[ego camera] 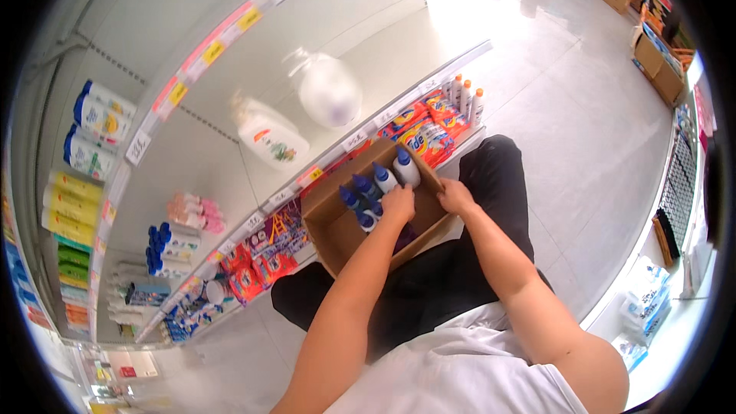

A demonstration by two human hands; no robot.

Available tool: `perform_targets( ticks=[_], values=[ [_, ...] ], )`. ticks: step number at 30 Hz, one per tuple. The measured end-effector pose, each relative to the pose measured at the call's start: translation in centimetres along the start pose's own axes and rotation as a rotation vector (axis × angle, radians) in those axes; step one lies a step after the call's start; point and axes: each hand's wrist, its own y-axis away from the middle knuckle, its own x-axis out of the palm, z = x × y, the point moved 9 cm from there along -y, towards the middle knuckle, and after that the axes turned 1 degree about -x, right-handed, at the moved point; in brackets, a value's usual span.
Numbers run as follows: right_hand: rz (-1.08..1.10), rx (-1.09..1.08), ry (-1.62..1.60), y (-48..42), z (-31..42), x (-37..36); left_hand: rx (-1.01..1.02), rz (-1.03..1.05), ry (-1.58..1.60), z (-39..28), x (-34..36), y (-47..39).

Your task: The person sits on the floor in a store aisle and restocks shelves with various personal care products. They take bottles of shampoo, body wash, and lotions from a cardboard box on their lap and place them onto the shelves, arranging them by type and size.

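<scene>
An open cardboard box (333,247) rests on my lap, tilted against the shelf front. Inside it stand several bottles with blue pointed caps, among them a white bottle (406,169) by the far wall. My left hand (398,202) reaches into the box, its fingers curled down beside the bottles; the fingertips are hidden, so any grip there is unclear. Below that hand a dark purple item (405,238) shows in part. My right hand (456,196) grips the box's right edge, thumb over the rim.
On the shelf ahead stand a white pump bottle (329,89) and a second one with a printed label (273,135). Tide bags (428,139) and orange-capped bottles (467,98) fill the bottom shelf. Cartons (658,66) stand on the floor at far right.
</scene>
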Motion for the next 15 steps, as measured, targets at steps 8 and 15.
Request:
perform_targets(
  ticks=[8,15],
  values=[
    [-0.05,0.128,0.0,-0.2,-1.0,0.4,0.018,-0.03,0.009,0.3,-2.6,-0.9],
    [-0.037,0.119,0.022,-0.5,-0.3,0.4,-0.034,-0.232,0.729,7.9,-13.0,4.0]
  ],
)
